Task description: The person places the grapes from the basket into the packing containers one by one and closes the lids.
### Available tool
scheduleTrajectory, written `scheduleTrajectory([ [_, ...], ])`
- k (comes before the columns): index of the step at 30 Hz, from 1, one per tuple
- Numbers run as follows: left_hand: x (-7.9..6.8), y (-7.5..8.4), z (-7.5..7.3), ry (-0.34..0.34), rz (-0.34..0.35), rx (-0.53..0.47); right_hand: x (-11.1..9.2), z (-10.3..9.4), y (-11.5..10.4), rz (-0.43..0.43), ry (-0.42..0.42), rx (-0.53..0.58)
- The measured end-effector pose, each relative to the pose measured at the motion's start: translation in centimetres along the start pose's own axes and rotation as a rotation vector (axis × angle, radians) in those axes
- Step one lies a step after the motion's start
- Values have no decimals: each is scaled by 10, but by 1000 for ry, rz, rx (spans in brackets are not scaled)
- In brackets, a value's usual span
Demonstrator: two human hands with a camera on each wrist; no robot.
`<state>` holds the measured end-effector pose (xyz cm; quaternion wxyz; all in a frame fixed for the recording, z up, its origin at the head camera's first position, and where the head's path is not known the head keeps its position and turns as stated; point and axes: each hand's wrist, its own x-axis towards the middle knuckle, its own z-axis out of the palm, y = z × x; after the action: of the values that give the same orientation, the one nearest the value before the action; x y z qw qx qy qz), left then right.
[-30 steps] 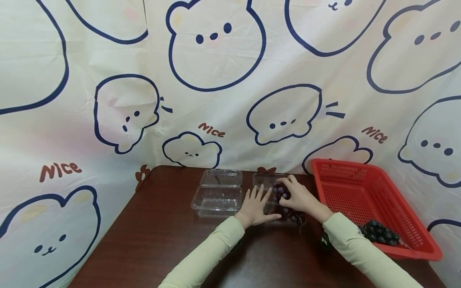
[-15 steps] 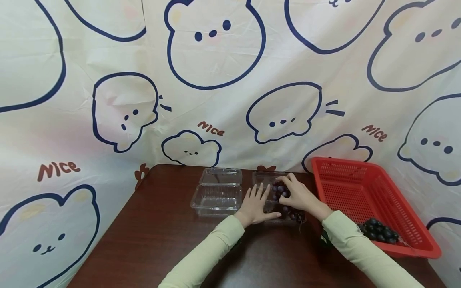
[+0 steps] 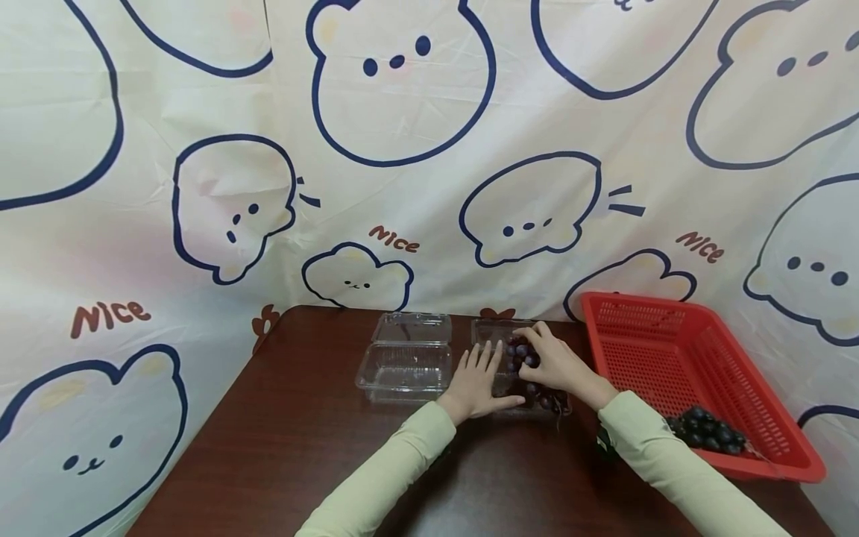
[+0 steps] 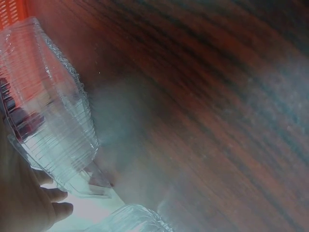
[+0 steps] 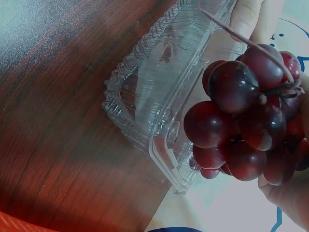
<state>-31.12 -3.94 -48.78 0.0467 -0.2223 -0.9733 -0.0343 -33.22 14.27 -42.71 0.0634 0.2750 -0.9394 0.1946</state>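
Note:
A bunch of dark red grapes (image 3: 520, 352) is held by my right hand (image 3: 562, 365), its thumb and fingers curled round the bunch. The right wrist view shows the grapes (image 5: 236, 121) close up, with a thin stem trailing, over the near end of a clear plastic clamshell box (image 5: 166, 104). My left hand (image 3: 473, 389) lies across the left side of that box with straight, spread fingers. From the left wrist, the box's ribbed wall (image 4: 63, 116) appears beside those fingers, grapes faint behind it. Part of the box is hidden beneath both hands.
Left of the hands stands a second open clear clamshell box (image 3: 403, 373). A red perforated basket (image 3: 758, 384) on the right holds a bunch of dark grapes (image 3: 706, 431). All stand on a brown wooden table (image 3: 288, 432), with a patterned cloth (image 3: 429, 201) behind.
Both hands stay nearly in place; the right hand keeps its hold on the grapes. The grapes sit almost where they were, and the view has tilted very slightly.

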Motion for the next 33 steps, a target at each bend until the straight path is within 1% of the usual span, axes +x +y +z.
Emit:
scheduleTrajectory([
  [7, 0, 0, 4, -10, -5, 5, 0, 2, 3, -16, 3, -16],
  [12, 0, 0, 6, -3, 0, -2, 0, 3, 4, -26, 8, -25],
  [20, -1, 1, 2, 18, 10, -6, 1, 7, 6, -77, 22, -57],
  [27, -2, 1, 0, 28, 11, -28, 2, 10, 7, -84, 16, -63],
  [33, -1, 0, 0, 31, 12, -23, 3, 11, 8, -91, 17, -64],
])
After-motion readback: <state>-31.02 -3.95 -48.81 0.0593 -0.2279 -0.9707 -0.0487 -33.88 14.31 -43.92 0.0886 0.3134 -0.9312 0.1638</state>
